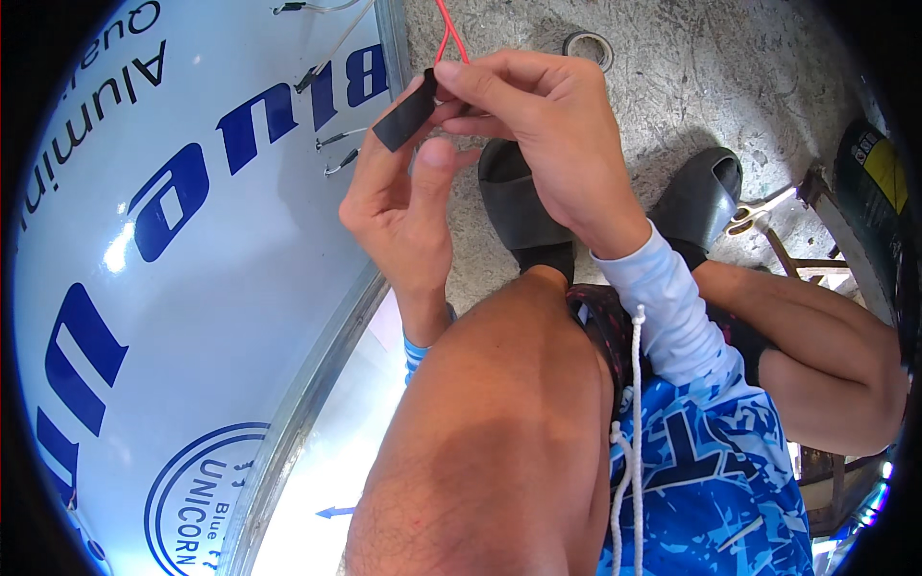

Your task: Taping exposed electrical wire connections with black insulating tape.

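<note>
A short strip of black tape (404, 119) lies along the index finger of my left hand (408, 197), whose thumb stands away from it. My right hand (547, 115) pinches the upper end of the strip between thumb and fingertips, where two red wires (449, 36) come down from the top edge. The wire ends are hidden behind the fingers and the tape. Both hands are close together above the floor, just beyond my raised knee.
At left is a large white panel (269, 250) with blue lettering and a metal edge. Thin wires with black-wrapped ends (305, 81) stick out over it. On the concrete floor lie a tape roll (606, 44) and scissors (759, 213). My dark slippers (523, 197) stand below the hands.
</note>
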A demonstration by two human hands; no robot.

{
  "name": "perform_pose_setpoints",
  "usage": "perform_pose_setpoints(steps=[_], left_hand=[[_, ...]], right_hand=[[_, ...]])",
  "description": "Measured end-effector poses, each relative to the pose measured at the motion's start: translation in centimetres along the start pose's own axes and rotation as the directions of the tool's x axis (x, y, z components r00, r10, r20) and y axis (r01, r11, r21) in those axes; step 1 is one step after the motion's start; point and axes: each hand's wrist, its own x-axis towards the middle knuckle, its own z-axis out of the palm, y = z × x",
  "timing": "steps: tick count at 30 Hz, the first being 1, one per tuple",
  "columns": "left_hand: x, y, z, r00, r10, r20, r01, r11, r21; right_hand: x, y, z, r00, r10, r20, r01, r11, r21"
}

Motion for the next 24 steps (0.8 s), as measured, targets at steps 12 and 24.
perform_pose_setpoints(steps=[12, 24], left_hand=[[0.4, -0.2, -0.8, 0.996, 0.093, 0.014, -0.094, 0.992, 0.082], [1.1, 0.6, -1.0, 0.996, -0.077, -0.044, 0.077, 0.997, -0.008]], right_hand=[[-0.4, -0.1, 0.1, 0.998, -0.067, -0.020, 0.065, 0.994, -0.090], [-0.5, 0.2, 0.1, 0.993, -0.117, -0.004, 0.115, 0.982, -0.152]])
